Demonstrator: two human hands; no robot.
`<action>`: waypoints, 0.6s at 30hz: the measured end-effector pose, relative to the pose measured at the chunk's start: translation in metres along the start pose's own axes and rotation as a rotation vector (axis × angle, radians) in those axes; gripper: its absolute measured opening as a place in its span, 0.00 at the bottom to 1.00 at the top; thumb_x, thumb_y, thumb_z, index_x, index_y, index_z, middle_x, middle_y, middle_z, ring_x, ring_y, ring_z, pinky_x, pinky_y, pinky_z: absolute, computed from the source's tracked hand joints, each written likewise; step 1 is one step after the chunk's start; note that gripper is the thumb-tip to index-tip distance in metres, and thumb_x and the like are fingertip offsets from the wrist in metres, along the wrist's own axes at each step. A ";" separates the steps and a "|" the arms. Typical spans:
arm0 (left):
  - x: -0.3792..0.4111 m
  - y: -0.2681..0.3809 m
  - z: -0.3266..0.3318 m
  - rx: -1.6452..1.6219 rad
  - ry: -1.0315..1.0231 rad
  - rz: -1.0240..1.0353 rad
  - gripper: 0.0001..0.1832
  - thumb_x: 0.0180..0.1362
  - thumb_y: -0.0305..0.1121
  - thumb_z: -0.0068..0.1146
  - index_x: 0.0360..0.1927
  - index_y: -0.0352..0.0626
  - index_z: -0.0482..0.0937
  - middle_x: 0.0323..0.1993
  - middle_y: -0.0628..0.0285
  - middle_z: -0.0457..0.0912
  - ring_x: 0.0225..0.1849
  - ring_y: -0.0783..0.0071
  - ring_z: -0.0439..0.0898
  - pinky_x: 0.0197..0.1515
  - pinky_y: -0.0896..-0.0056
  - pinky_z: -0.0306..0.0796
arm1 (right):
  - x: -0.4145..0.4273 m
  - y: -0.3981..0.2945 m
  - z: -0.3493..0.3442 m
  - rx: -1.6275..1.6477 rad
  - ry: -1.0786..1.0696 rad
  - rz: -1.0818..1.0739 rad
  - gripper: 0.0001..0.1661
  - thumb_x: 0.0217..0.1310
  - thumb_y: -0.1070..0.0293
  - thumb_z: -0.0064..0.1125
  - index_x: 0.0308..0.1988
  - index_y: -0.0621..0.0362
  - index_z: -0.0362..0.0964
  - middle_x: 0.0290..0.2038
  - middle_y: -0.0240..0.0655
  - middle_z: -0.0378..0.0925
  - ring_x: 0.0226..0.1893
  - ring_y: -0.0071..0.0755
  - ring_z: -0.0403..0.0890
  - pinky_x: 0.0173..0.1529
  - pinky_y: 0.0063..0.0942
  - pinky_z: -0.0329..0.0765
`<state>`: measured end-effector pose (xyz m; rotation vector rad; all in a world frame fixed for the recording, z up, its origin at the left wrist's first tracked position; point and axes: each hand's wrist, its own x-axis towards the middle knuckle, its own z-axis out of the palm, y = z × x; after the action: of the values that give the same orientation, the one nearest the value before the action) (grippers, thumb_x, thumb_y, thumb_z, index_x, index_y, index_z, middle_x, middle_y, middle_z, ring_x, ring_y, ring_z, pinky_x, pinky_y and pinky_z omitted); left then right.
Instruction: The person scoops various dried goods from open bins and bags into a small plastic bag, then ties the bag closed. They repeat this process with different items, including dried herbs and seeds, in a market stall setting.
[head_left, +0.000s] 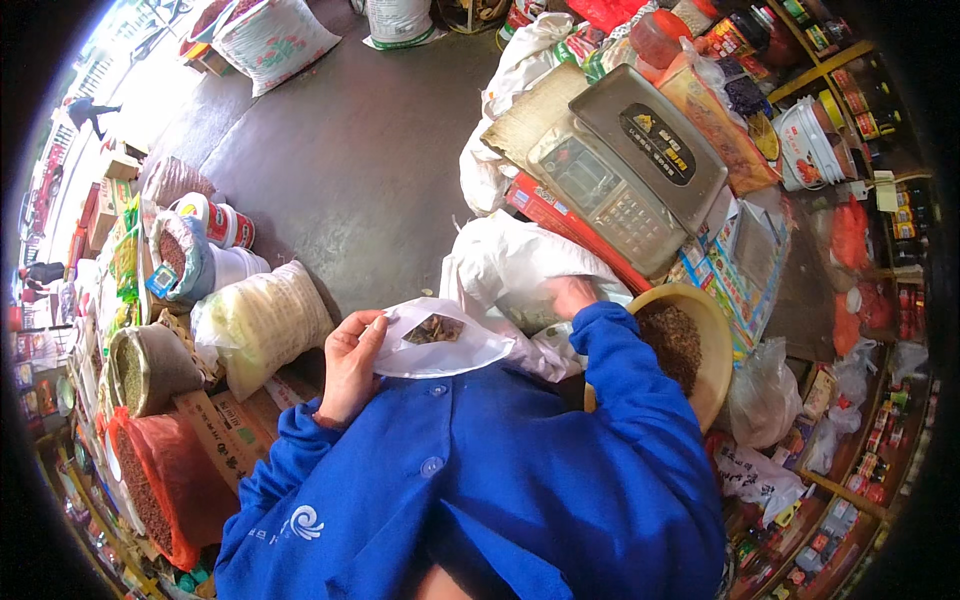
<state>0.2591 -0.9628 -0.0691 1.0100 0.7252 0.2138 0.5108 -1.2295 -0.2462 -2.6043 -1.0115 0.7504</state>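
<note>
My left hand (350, 367) grips the rim of a small white bag (450, 360) in front of my chest. Through its mouth, some dried brownish pieces (435, 328) show inside. My right hand (571, 295) reaches into the opening of a large white woven sack (517, 251); it is blurred, its fingertips are hidden, and whether it holds anything does not show. Greyish-green contents (529, 309) are partly visible in that sack. Just right of my right sleeve stands a yellowish basin (716, 352) holding dark brown dried bits (667, 341).
A digital weighing scale (611, 184) with a metal pan (652, 142) rests on a red box (536, 202) beyond the sack. Open sacks of dried goods, such as one in red plastic (184, 480), line the left. Shelves of bottles (874, 472) rise at right. Bare concrete floor (360, 142) lies ahead.
</note>
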 end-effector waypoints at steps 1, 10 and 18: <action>0.001 0.000 0.001 0.005 -0.014 -0.005 0.09 0.63 0.31 0.51 0.40 0.35 0.76 0.32 0.62 0.81 0.30 0.80 0.78 0.33 0.79 0.72 | -0.003 -0.003 -0.006 0.070 -0.014 0.057 0.18 0.47 0.72 0.54 0.41 0.45 0.79 0.37 0.45 0.79 0.39 0.54 0.79 0.46 0.44 0.74; 0.004 -0.005 0.011 0.002 -0.081 -0.020 0.09 0.63 0.32 0.51 0.40 0.36 0.76 0.31 0.62 0.81 0.29 0.80 0.78 0.32 0.79 0.72 | -0.028 -0.011 -0.032 0.660 -0.106 0.245 0.22 0.45 0.76 0.54 0.45 0.53 0.77 0.32 0.35 0.81 0.32 0.25 0.78 0.41 0.27 0.74; 0.004 -0.008 0.015 0.003 -0.086 -0.046 0.10 0.63 0.33 0.52 0.41 0.37 0.76 0.31 0.62 0.81 0.29 0.79 0.78 0.32 0.78 0.73 | -0.037 -0.016 -0.023 0.662 0.111 0.301 0.22 0.45 0.78 0.51 0.45 0.59 0.76 0.34 0.34 0.81 0.33 0.28 0.78 0.42 0.26 0.74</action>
<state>0.2708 -0.9753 -0.0724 0.9988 0.6697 0.1284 0.4912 -1.2438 -0.2063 -2.1860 -0.2611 0.8210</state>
